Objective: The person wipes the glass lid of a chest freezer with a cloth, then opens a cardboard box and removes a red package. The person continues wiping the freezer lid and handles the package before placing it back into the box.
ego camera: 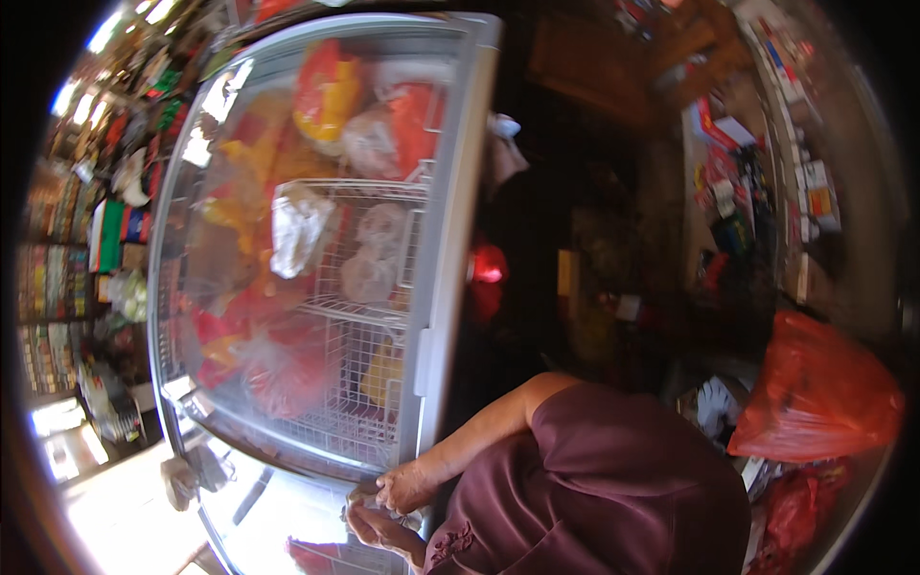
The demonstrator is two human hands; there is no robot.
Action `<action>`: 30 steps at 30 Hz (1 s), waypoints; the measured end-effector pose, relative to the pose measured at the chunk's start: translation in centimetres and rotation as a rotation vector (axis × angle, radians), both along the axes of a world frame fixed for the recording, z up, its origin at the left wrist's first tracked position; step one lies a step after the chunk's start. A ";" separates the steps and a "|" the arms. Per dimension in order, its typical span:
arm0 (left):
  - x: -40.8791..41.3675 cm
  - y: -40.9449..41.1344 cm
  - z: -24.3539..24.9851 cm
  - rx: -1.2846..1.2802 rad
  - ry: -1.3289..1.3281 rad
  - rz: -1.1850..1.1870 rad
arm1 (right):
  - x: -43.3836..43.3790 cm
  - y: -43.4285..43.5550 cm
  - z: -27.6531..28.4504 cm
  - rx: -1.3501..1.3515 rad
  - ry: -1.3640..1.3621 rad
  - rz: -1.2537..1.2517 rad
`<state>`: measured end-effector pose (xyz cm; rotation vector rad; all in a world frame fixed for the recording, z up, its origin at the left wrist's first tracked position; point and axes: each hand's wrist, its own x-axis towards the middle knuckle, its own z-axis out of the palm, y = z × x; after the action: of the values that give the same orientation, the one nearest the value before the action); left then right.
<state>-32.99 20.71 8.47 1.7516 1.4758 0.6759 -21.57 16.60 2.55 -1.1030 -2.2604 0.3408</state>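
Observation:
My right hand [407, 486] is at the near lower corner of a glass-topped chest freezer [460, 180]. Just below it, my left hand [385, 532] is half curled. Between the two hands is a small crumpled pale piece [412, 519], cloth or thin plastic; most of it is hidden by the fingers. Under the freezer's glass lid [237, 273] are white wire baskets [363, 316] and several bagged goods, including a red and yellow bag [327, 97] and a clear bag with reddish contents [287, 366]. A crumpled white bag [300, 226] is on or under the glass; I cannot tell which.
Packed shelves [54, 280] line the far left, with a green box [108, 236] near the freezer. A full orange-red plastic bag [819, 395] stands at the right. Small packages crowd the right-hand shelf [819, 194]. Bright light washes out the floor [129, 510] at lower left.

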 end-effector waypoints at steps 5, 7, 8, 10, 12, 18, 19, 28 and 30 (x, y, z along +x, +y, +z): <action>9.2 0.3 -0.3 0.142 0.097 -0.421 | 6.4 -8.2 -0.6 0.087 0.390 -0.433; 13.7 -1.1 -0.4 0.227 -0.045 -0.705 | 9.2 -12.2 -1.2 0.174 0.529 -0.728; 16.2 -1.8 -0.3 0.252 -0.122 -0.853 | 10.4 -14.0 -1.6 0.296 0.547 -0.913; 20.1 -2.7 -1.1 0.322 -0.254 -1.078 | 12.2 -18.9 -1.2 0.188 0.581 -1.281; 23.0 -3.1 -1.9 0.321 -0.171 -1.181 | 11.9 -22.7 -1.9 0.031 0.641 -1.577; 28.6 -6.0 -3.4 0.285 -0.005 -1.310 | 4.4 -28.0 -10.9 -0.545 0.869 -1.782; 28.8 -5.9 -4.5 0.406 0.069 -1.320 | 3.0 -28.6 -13.0 -0.608 0.871 -1.809; 30.0 -4.5 -5.9 0.984 0.203 -1.271 | 2.8 -43.9 -23.6 -1.400 0.891 -1.945; 30.6 -4.3 -7.1 1.103 0.254 -1.013 | 2.2 -48.1 -27.0 -1.420 0.761 -2.115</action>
<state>-2.41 16.43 1.36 3.0945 0.0454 0.7344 -19.32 -31.54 -24.40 -2.4560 0.7479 1.0043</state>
